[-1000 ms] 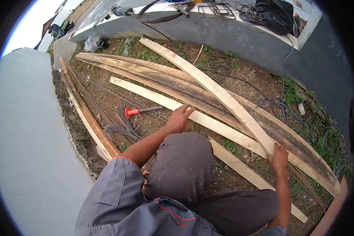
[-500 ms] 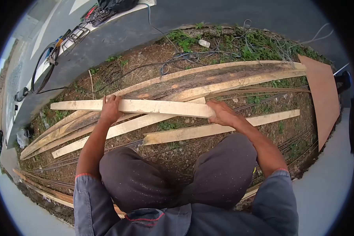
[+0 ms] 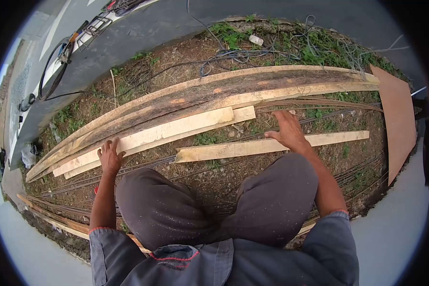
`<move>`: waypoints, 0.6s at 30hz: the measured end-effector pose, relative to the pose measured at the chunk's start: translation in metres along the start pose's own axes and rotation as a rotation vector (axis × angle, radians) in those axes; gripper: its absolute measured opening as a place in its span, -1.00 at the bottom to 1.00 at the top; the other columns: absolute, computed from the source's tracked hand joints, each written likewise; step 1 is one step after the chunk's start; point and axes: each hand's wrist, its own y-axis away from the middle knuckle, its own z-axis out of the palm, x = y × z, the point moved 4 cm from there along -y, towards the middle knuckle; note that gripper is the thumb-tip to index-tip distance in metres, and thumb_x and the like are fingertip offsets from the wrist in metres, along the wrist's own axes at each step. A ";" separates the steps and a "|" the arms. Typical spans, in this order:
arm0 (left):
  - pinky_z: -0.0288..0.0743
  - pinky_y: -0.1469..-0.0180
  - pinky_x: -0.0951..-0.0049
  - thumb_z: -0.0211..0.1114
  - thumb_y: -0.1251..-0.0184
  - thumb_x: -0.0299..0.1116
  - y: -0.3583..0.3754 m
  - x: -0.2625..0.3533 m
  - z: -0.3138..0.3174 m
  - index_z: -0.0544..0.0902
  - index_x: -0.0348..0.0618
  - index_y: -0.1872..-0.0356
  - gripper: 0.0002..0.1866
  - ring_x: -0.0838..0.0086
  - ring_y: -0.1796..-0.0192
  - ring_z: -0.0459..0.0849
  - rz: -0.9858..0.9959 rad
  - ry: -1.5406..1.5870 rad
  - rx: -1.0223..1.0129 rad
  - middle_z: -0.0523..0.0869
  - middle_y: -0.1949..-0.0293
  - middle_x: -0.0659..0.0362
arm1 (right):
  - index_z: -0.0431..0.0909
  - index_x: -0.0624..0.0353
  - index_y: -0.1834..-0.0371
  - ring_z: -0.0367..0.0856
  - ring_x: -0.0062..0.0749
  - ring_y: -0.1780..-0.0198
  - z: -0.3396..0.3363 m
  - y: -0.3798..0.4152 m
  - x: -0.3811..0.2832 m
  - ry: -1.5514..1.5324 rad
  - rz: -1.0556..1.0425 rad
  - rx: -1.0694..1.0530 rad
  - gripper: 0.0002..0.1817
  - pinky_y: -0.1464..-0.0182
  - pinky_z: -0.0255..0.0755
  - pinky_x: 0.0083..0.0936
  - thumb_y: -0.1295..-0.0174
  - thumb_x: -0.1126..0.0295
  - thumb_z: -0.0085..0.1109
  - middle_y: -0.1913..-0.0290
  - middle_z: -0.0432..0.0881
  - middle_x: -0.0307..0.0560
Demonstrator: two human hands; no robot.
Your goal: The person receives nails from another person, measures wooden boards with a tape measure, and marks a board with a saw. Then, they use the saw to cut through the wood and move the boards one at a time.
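A pale wooden board (image 3: 176,125) lies along another cut board (image 3: 245,114), beside rough-edged timber. At its near edge, toward the left end, my left hand (image 3: 110,155) has its fingers apart, the tips at or touching the wood; it does not grip around it. My right hand (image 3: 288,131) is open, thumb and fingers spread, away from the board's right end. Below that hand rests a shorter plank (image 3: 271,147) on the ground, in front of my knees.
Long bark-edged slabs (image 3: 176,101) run across the far side. Thin steel rods (image 3: 319,102) lie beneath and beside the wood. A brown sheet (image 3: 393,124) stands at the right. Tangled rope (image 3: 233,55) and a low wall ledge (image 3: 57,81) with cables are beyond.
The board has gone from being held in both hands, crossing the other board, to lying alongside it, shifted left. My right hand has let go and lifted away; my left hand has loosened.
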 end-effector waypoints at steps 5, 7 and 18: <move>0.47 -0.28 0.05 0.51 -0.21 -0.30 -0.008 -0.034 0.032 0.55 -0.12 -0.34 -0.37 -0.08 -0.27 0.53 -0.107 0.118 -0.033 0.59 -0.23 -0.12 | 0.35 0.08 -0.42 0.22 0.06 -0.52 0.087 0.064 0.051 0.193 0.168 -0.083 -0.18 -0.50 0.08 0.22 -0.16 -0.06 0.40 -0.42 0.31 0.08; 0.46 -0.29 0.02 0.52 -0.17 -0.34 -0.014 -0.034 0.030 0.56 -0.19 -0.32 -0.36 -0.13 -0.25 0.56 -0.118 0.109 -0.068 0.60 -0.21 -0.18 | 0.37 0.06 -0.37 0.20 0.03 -0.50 0.107 0.072 0.056 0.247 0.147 0.086 -0.29 -0.51 0.03 0.25 -0.28 -0.12 0.24 -0.40 0.30 0.08; 0.48 -0.31 0.06 0.36 -0.39 -0.17 -0.010 -0.025 -0.022 0.52 -0.34 -0.37 -0.38 0.00 -0.30 0.61 -0.014 0.539 0.037 0.62 -0.28 -0.18 | 0.52 0.13 -0.25 0.40 -0.07 -0.39 0.087 0.050 0.040 0.236 0.073 -0.067 -0.38 -0.52 -0.01 0.21 -0.32 -0.12 0.18 -0.19 0.55 0.08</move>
